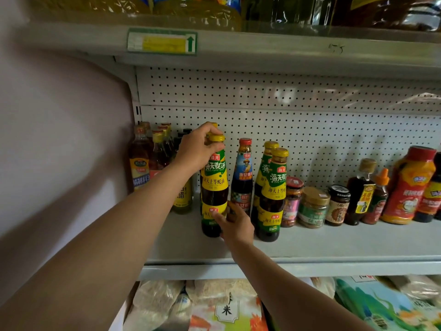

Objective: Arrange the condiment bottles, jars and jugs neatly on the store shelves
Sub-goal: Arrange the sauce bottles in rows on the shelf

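On the middle shelf [310, 247], near its left end, a tall oyster sauce bottle [214, 187] with a yellow cap and yellow-green label is gripped at the neck by the left hand [198, 149], the fingers curled round just under the cap. Dark sauce is seen through its glass between the labels. Its base is touched by the right hand [235, 223], whose fingers are bent against the lower label; whether they wrap the bottle cannot be told.

Just right of it, a red-capped bottle [242, 177] of dark sauce is set upright, and beside that a matching pair of yellow-capped bottles [272, 194] is lined one behind the other. Further right, three small jars [312, 206] are stood side by side, filled with chunky, brownish pastes. Past them, two small dark bottles [360, 192] and a large orange-red bottle [408, 185] are ranged along the shelf.

Behind the left hand, amber cooking-wine bottles [140, 158] are grouped against the wall. Jugs of yellow oil [202, 10] are kept on the shelf above, and bags of grain [191, 304] are stored below.
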Demonstrator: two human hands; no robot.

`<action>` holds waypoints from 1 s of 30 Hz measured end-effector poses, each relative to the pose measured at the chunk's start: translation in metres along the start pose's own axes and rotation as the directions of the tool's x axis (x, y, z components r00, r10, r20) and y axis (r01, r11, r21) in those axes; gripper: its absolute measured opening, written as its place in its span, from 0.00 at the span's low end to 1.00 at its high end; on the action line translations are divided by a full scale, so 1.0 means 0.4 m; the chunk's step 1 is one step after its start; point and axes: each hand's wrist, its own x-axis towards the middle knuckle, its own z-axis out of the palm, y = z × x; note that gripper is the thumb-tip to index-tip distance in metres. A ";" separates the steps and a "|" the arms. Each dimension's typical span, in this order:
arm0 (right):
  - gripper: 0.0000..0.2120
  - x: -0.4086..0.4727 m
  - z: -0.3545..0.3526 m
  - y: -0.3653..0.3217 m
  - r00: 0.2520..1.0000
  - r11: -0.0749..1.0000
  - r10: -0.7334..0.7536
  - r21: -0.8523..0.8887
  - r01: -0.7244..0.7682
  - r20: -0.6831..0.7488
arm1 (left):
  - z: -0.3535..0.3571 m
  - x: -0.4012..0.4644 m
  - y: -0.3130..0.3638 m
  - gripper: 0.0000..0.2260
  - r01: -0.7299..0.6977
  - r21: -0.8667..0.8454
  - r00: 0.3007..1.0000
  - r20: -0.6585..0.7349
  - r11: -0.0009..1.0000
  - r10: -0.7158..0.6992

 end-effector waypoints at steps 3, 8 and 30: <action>0.28 0.007 0.013 -0.005 0.999 0.995 -0.040 -0.091 0.038 -0.027 | -0.001 0.015 -0.008 0.10 0.009 -0.024 1.000 0.002 1.000 -0.009; 0.25 0.024 0.035 -0.016 0.997 0.996 -0.015 -0.087 0.008 -0.077 | 0.001 0.033 -0.028 0.10 0.010 -0.033 1.000 0.011 0.999 -0.009; 0.27 0.118 0.096 -0.027 1.000 0.999 0.001 -0.035 -0.002 -0.026 | -0.002 0.114 -0.099 0.10 0.044 -0.016 0.999 -0.003 0.999 -0.044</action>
